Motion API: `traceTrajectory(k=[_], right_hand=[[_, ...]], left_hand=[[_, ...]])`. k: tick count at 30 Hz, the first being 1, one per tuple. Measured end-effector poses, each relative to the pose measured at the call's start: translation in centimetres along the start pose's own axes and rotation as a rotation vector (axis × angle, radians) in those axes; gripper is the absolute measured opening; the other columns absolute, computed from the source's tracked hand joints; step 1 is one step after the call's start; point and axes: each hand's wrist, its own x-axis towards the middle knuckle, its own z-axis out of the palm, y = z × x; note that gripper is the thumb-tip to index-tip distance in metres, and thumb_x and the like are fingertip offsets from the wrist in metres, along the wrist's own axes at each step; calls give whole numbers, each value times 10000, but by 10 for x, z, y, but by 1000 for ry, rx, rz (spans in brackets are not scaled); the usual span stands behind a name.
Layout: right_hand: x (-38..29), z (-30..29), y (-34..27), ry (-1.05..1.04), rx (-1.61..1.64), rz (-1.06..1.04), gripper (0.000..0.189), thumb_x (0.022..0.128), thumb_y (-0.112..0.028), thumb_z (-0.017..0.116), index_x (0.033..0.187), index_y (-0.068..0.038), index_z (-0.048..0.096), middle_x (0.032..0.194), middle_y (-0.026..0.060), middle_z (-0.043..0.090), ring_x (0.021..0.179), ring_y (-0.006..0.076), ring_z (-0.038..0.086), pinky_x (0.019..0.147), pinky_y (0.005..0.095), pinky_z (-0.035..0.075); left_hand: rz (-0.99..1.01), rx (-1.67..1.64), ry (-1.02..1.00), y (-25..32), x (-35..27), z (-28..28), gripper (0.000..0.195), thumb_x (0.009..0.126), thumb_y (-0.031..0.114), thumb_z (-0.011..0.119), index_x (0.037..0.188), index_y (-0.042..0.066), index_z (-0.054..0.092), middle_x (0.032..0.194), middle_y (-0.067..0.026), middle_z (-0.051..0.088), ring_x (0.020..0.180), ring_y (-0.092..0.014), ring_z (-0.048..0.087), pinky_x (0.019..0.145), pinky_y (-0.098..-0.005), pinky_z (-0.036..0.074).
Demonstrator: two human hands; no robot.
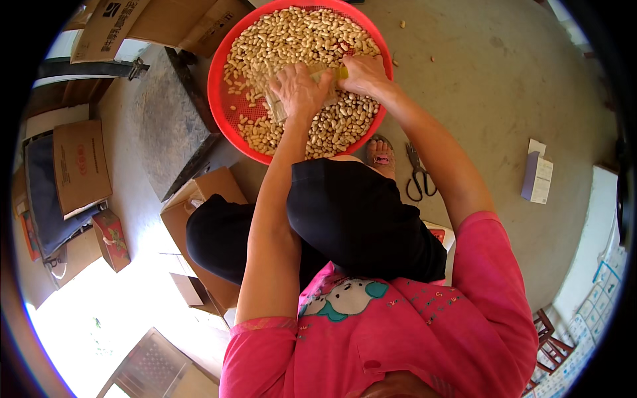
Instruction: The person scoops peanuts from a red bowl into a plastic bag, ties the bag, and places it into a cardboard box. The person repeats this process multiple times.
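Observation:
A round red plastic sieve basket (215, 94) holds a broad layer of unshelled peanuts (303, 37). Over the peanuts lies a tan, see-through plastic bag (275, 110), blurred and largely covered by my hands. My left hand (301, 89) grips it from above, thumb apart from the fingers. At the bag's yellow end (343, 73), my right hand (366, 74) has its fingers curled around the edge. The fingertips of the right hand are partly hidden. Peanuts below the hands look darker than those at the far side.
Black-handled scissors (419, 174) lie on the concrete floor by my sandalled foot (381, 153). A small white and purple box (537, 174) stands farther right. To the left are a stone-like slab (166, 119) and an open cardboard box (219, 181). A few stray peanuts (402, 24) dot the floor.

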Motion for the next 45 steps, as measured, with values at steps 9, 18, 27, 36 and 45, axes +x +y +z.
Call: traceTrajectory(k=[9,18,27,36,45], right_hand=[[1,-2,-7,2,-49,17,315,693,-188,592,970,-42,625,798,109,645,798,278,620,930,506,371],[13,10,-8,-49,-27,46,142,684,-107,558,809,-56,603,668,71,604,668,248,589,925,502,362],[13,6,-13,-106,-85,28,339,701,-98,549,1031,-46,609,810,88,648,769,268,603,982,515,311],[14,4,-4,-96,-104,-16,429,727,-175,529,1138,-62,579,1003,124,659,966,291,614,1019,512,311],[34,-1,24,-285,69,-73,486,724,-333,579,1124,-58,566,1021,118,625,964,248,590,823,395,447]], left_hand=[[1,25,3,-1,0,1,723,801,607,497,1154,-21,565,1182,-212,524,1180,-347,432,1063,-521,157],[7,40,4,-2,1,3,705,807,596,499,1151,-16,563,1180,-204,528,1172,-345,437,1064,-521,167],[33,49,64,-4,0,8,671,795,571,520,1106,-21,574,1146,-202,531,1153,-347,436,1046,-519,182],[35,43,60,-4,0,7,656,804,576,517,1092,-10,582,1139,-192,537,1142,-343,445,1052,-518,175],[7,36,31,-2,0,4,701,792,604,506,1114,-13,585,1161,-197,537,1160,-339,442,1061,-519,162]])
